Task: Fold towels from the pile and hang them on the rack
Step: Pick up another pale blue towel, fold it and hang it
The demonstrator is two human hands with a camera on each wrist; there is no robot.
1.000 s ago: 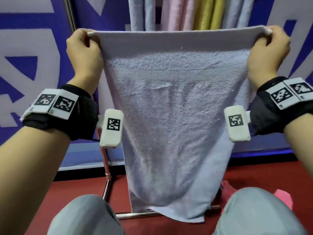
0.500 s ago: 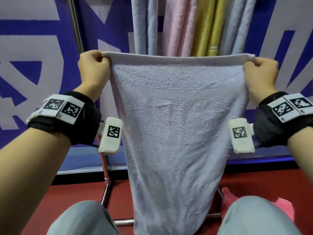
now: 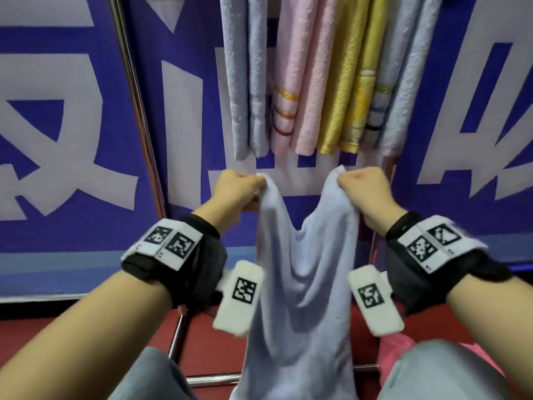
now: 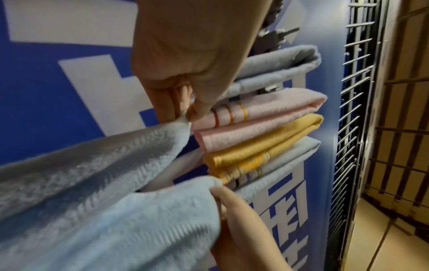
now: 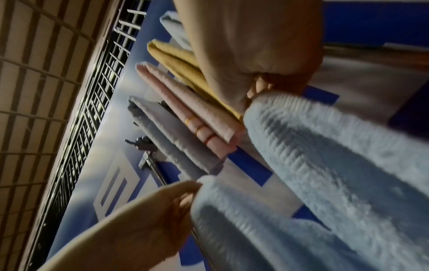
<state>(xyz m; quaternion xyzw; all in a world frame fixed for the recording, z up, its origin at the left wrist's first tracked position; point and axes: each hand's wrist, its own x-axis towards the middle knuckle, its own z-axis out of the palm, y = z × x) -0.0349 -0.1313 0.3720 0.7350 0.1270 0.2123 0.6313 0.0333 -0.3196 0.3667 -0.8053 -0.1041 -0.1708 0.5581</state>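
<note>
A pale blue towel (image 3: 305,284) hangs between my two hands, sagging in a fold between them. My left hand (image 3: 239,187) pinches its top left corner, and my right hand (image 3: 363,186) pinches the top right corner. The hands are close together, below the hung towels. In the left wrist view the left hand (image 4: 183,111) pinches the towel (image 4: 104,183) corner, with the right hand (image 4: 223,198) just below. In the right wrist view the right hand (image 5: 255,91) grips the towel (image 5: 325,165). Several folded towels (image 3: 311,82), blue, pink and yellow, hang on the rack above.
A chrome rack post (image 3: 135,90) slants up on the left, and a base bar (image 3: 213,379) lies on the red floor. A blue and white banner (image 3: 72,140) stands behind the rack. A pink towel (image 3: 395,347) lies by my right knee. My grey-clad knees fill the bottom edge.
My hands have come down and moved toward each other, so the towel that was stretched flat now sags folded between them. The view has tilted, showing more of the hung towels.
</note>
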